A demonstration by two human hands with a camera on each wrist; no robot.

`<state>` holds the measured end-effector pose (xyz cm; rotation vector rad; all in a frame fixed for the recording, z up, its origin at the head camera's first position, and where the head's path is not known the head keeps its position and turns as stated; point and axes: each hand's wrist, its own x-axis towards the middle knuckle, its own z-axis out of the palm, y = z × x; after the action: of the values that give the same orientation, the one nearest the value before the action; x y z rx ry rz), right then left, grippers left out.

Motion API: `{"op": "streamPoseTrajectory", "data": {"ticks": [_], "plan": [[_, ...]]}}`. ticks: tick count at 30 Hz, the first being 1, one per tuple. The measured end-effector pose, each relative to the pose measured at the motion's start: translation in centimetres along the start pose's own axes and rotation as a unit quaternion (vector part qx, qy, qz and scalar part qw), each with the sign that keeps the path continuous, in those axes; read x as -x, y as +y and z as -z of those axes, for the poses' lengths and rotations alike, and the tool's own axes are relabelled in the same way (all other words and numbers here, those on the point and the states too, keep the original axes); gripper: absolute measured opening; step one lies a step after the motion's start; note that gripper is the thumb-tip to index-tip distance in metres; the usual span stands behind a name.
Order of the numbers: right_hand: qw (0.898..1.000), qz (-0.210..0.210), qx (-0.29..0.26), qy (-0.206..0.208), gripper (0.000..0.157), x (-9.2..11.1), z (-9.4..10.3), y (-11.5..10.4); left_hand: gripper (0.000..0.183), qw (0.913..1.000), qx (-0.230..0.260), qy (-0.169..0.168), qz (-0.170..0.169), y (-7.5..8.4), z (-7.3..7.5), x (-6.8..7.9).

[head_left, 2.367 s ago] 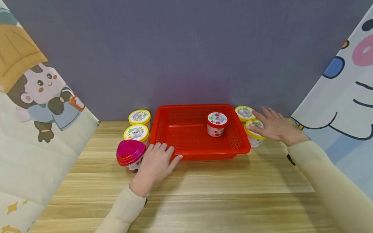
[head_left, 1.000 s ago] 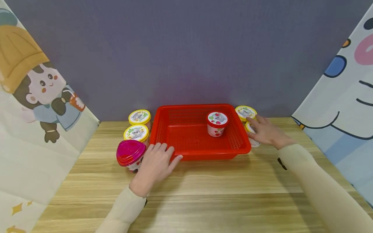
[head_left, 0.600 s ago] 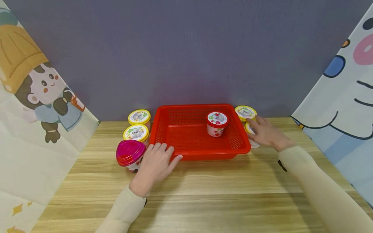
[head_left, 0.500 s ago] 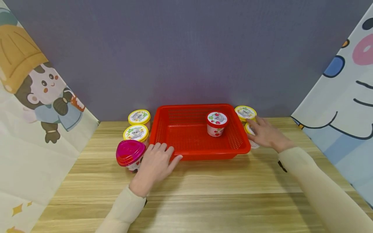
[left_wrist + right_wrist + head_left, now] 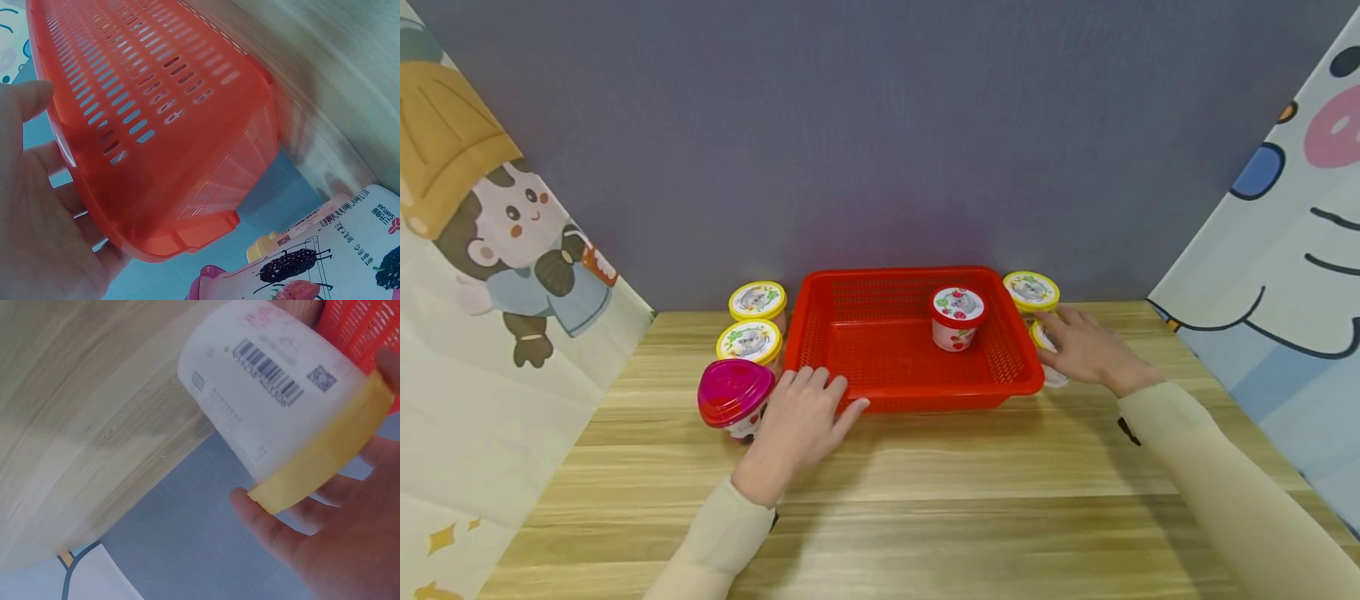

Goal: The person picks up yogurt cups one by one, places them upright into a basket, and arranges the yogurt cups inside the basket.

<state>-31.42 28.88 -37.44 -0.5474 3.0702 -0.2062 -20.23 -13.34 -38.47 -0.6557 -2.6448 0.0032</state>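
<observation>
Grey-blue flat panel (image 5: 880, 125) was placed behind the red slotted plastic basket (image 5: 917, 390); wood-grain tabletop (image 5: 925, 542) was seen below. Cartoon-printed pale cloth (image 5: 557, 350) bounded the area well left of the basket.

Right hand (image 5: 1086, 350): fingers and thumb spread round the lid of a tapered white cup with a yellow round lid (image 5: 275, 394); lid grasped. Cup was located just right of the basket; whether its base was lifted couldn't be told. Left hand (image 5: 797, 425): fingers hooked over the basket's near-left rim, thumb on the outside; rim held.

Handling, judged: cup probably light, thin-walled, mildly stiff, dentable if squeezed. Smooth lid might slip; best held round the lid edge, low pressure. Contents not visible, weight unconfirmed. Basket looked light, with some flex; rim is the sound hold.

Materials: matte cup wall, barcode printed. Red-lidded round cup (image 5: 955, 329) was stood upright inside the basket, right side. Magenta rounded-triangular-lidded cup (image 5: 735, 392), glossy lid, was set left of the basket, fruit-printed.
</observation>
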Motion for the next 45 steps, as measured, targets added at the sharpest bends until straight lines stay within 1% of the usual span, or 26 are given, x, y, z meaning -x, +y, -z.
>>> {"op": "streamPoseTrajectory", "data": {"ticks": [9, 18, 24, 28, 32, 37, 40, 45], "plan": [[0.999, -0.022, -0.023, -0.038, 0.067, -0.1, 0.6, -0.1, 0.043, 1.0000, 0.002, 0.002, 0.000, 0.0, -0.1, 0.0], [0.997, -0.034, -0.033, -0.063, 0.069, -0.9, 1.0, -0.4, 0.042, 1.0000, 0.008, 0.003, -0.001, -0.1, -0.2, 0.0], [0.995, -0.045, -0.026, -0.080, 0.070, -1.1, 1.1, -0.5, 0.042, 0.9999, 0.005, 0.009, -0.002, -0.1, -0.3, 0.0], [0.996, -0.040, -0.008, -0.073, 0.069, -1.1, 1.0, -0.4, 0.042, 0.9999, 0.004, 0.011, -0.003, 0.0, -0.4, 0.0], [0.998, -0.030, 0.002, -0.056, 0.067, -1.1, 0.7, -0.2, 0.043, 0.9999, 0.003, 0.010, -0.002, -0.1, -0.4, 0.0], [0.999, -0.023, 0.000, -0.038, 0.067, -1.0, 0.5, 0.0, 0.042, 0.9999, 0.003, 0.011, -0.004, -0.1, -0.4, 0.0], [0.999, -0.018, -0.002, -0.031, 0.068, -1.0, 0.5, 0.2, 0.044, 1.0000, 0.002, 0.005, -0.003, 0.0, -0.3, 0.0], [0.999, -0.018, 0.001, -0.027, 0.069, -0.9, 0.8, 0.4, 0.044, 1.0000, 0.001, 0.002, -0.002, -0.1, -0.2, 0.0]]}}
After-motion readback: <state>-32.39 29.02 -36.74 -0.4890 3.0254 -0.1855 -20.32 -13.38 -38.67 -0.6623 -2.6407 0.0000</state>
